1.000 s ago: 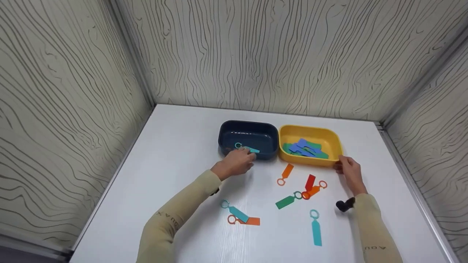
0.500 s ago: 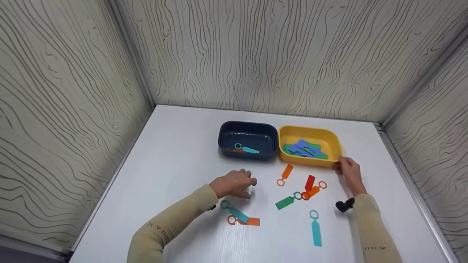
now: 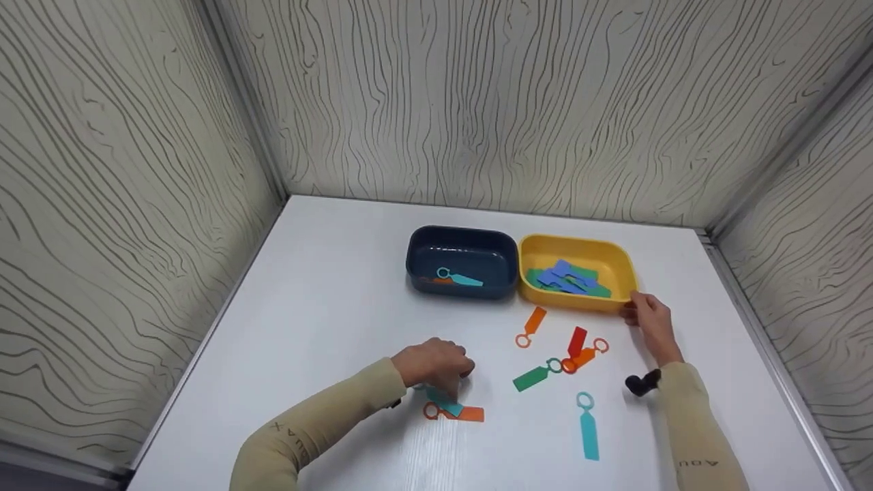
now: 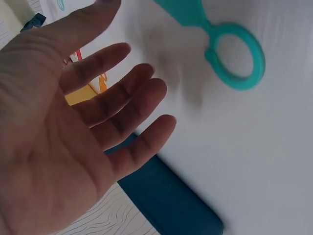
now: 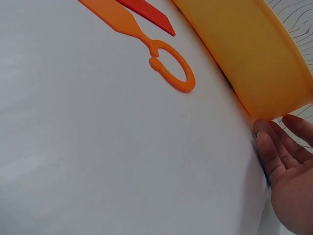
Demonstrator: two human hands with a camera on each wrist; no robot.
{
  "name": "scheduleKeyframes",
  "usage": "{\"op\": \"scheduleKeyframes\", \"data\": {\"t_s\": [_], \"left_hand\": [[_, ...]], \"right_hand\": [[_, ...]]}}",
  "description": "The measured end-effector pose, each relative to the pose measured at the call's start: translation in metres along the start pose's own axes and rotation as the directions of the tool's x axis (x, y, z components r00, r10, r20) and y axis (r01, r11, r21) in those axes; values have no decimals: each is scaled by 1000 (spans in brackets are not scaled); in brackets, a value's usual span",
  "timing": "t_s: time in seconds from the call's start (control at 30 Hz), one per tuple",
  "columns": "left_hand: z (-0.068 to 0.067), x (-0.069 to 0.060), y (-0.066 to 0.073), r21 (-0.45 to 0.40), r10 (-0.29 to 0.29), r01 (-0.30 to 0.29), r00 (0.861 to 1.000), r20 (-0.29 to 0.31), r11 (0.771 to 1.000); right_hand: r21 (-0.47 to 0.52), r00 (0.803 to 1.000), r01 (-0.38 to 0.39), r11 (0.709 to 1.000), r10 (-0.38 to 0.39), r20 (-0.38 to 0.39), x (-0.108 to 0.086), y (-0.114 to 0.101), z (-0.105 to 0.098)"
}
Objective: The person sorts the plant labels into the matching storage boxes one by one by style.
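Observation:
My left hand [image 3: 436, 365] hangs over a teal tag [image 3: 447, 406] that partly overlaps an orange tag [image 3: 470, 414] on the table. In the left wrist view its fingers [image 4: 142, 110] are spread and loosely bent, with nothing between them, and the ring of the teal tag [image 4: 257, 54] lies beyond them. Fingertips of my right hand [image 3: 653, 324] touch the near right corner of the yellow bin [image 3: 573, 300]. The right wrist view shows the thumb and fingers of that hand [image 5: 293, 181] against the outside of the yellow bin [image 5: 254, 63].
A navy bin [image 3: 464, 292] touches the yellow bin's left side and holds a teal tag [image 3: 467, 280] and an orange piece. Blue and green pieces lie in the yellow bin. Orange, red [image 3: 577, 341], green [image 3: 530, 379] and teal [image 3: 589, 436] tags lie on the table.
My left hand has moved back from the navy bin to the teal and orange tags near me. A teal tag lies in the navy bin, uncovered by the hand. My right hand has stayed put.

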State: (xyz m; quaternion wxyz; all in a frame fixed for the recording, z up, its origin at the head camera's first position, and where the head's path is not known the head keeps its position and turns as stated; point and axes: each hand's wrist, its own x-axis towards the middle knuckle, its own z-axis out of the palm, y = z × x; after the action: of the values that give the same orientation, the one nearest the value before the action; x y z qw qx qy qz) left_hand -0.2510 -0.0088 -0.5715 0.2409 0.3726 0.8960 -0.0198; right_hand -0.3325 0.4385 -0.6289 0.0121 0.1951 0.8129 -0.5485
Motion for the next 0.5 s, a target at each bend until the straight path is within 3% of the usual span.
{"op": "scheduleKeyframes", "data": {"t_s": [0.27, 0.5], "left_hand": [[11, -5, 7, 13, 30, -30, 1000, 3, 999], [11, -2, 5, 23, 55, -55, 998, -3, 998]], "right_hand": [[-12, 999, -6, 1000, 6, 32, -2, 0, -3], [-4, 1000, -12, 1000, 12, 29, -2, -2, -2]]}}
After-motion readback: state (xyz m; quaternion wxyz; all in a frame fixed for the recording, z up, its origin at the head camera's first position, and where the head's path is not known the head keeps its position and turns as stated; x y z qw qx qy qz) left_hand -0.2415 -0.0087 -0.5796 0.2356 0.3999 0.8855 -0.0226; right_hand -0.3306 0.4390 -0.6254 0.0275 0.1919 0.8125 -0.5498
